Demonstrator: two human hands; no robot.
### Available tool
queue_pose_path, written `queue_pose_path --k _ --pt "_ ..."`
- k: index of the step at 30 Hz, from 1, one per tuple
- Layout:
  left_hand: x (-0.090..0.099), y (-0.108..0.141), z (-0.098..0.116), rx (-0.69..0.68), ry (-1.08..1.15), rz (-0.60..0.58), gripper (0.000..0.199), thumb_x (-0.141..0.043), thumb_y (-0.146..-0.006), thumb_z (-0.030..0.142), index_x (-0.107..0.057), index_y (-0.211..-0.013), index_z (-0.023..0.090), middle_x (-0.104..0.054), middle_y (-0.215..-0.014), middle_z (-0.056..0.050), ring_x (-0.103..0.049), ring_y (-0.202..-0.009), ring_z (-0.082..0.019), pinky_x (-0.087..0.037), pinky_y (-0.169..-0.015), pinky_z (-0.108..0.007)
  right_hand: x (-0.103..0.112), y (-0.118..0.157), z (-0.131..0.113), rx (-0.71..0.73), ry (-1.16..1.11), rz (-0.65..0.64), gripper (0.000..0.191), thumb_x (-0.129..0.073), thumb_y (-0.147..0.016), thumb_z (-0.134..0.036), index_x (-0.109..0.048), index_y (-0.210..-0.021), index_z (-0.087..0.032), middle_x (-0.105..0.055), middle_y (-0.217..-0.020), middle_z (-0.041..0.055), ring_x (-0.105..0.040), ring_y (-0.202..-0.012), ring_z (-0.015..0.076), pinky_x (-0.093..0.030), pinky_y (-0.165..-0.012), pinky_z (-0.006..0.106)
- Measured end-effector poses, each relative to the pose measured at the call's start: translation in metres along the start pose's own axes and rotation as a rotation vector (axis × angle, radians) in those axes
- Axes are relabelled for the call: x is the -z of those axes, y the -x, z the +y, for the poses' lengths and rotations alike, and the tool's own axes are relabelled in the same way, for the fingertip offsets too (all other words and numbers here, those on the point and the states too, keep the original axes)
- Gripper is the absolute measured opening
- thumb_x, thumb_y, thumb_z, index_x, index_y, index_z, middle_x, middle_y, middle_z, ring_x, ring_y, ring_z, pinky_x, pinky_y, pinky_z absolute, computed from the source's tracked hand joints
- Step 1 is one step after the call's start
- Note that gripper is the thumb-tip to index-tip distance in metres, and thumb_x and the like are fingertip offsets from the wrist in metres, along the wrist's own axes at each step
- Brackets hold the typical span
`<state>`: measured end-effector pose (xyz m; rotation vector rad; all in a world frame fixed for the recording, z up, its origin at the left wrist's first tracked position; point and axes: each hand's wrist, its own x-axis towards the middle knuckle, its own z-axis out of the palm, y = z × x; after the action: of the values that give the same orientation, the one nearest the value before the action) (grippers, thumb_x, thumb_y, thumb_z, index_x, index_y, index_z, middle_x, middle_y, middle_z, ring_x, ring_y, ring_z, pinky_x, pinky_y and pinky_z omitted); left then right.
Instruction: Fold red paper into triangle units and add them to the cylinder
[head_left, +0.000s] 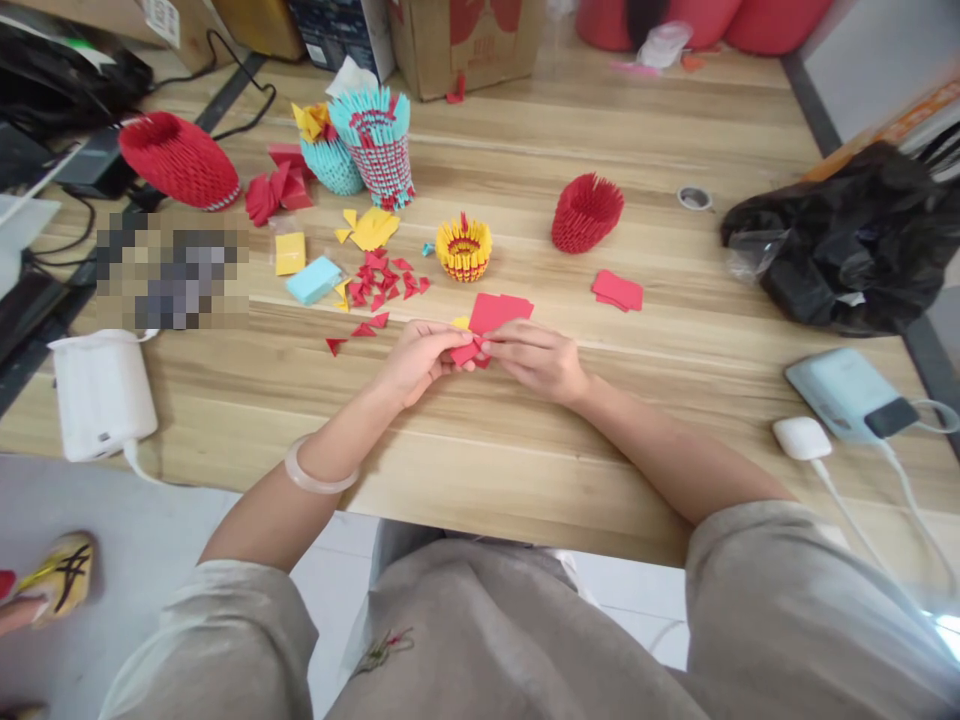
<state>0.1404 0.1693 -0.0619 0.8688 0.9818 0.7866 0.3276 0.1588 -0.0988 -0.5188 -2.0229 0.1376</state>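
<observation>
Between my left hand (424, 360) and my right hand (541, 360) is a small folded piece of red paper (465, 352), pinched by the fingers of both. Just beyond lie flat red paper sheets (501, 312), near my right fingertips. Small folded red triangles (375, 278) are scattered ahead of my left hand, with folded yellow paper pieces (375, 230) behind them. A small yellow and red folded-paper bowl (463, 250) stands past the sheets. To its right a red folded-paper cup (587, 213) leans, and a few red slips (618, 290) lie in front of it.
Back left stand a turquoise and red paper vase (375, 150) and a red paper vase (176, 160). Yellow (290, 254) and blue paper packs (313, 280) lie nearer. A white power bank (103, 395), a black bag (840, 240) and a pale blue charger (840, 392) flank the work area.
</observation>
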Motion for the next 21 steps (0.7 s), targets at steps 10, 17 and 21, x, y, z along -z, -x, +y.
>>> queue_pose_path --k 10,17,21 --pt "0.0024 0.0003 -0.0037 -0.059 -0.069 -0.003 0.018 -0.080 -0.059 0.029 -0.072 -0.061 0.013 -0.065 -0.059 -0.003 -0.056 -0.053 -0.008 -0.049 -0.058 -0.023 -0.0002 -0.0010 -0.0012 -0.011 -0.025 -0.031 0.020 -0.054 -0.089 -0.015 -0.066 -0.105 -0.022 -0.068 -0.093 0.0087 -0.065 -0.086 0.0165 -0.056 -0.073 0.032" --pt "0.0036 -0.0017 -0.0064 -0.139 -0.149 0.012 0.017 -0.078 -0.062 0.031 -0.072 -0.062 0.014 -0.064 -0.057 -0.002 -0.059 -0.056 -0.011 -0.050 -0.062 -0.026 0.0008 -0.0011 -0.0014 -0.147 -0.036 -0.110 0.020 -0.051 -0.091 -0.023 -0.068 -0.100 -0.024 -0.068 -0.094 0.0079 -0.066 -0.086 0.0171 -0.055 -0.077 0.035" --pt "0.0027 0.0001 -0.0040 -0.223 -0.251 0.034 0.018 -0.075 -0.065 0.032 -0.074 -0.067 0.014 -0.069 -0.063 -0.004 -0.060 -0.056 -0.011 -0.049 -0.063 -0.026 0.0022 -0.0025 -0.0060 -0.214 -0.116 -0.077 0.021 -0.051 -0.090 -0.025 -0.070 -0.099 -0.022 -0.069 -0.097 0.0090 -0.066 -0.089 0.0176 -0.055 -0.079 0.034"
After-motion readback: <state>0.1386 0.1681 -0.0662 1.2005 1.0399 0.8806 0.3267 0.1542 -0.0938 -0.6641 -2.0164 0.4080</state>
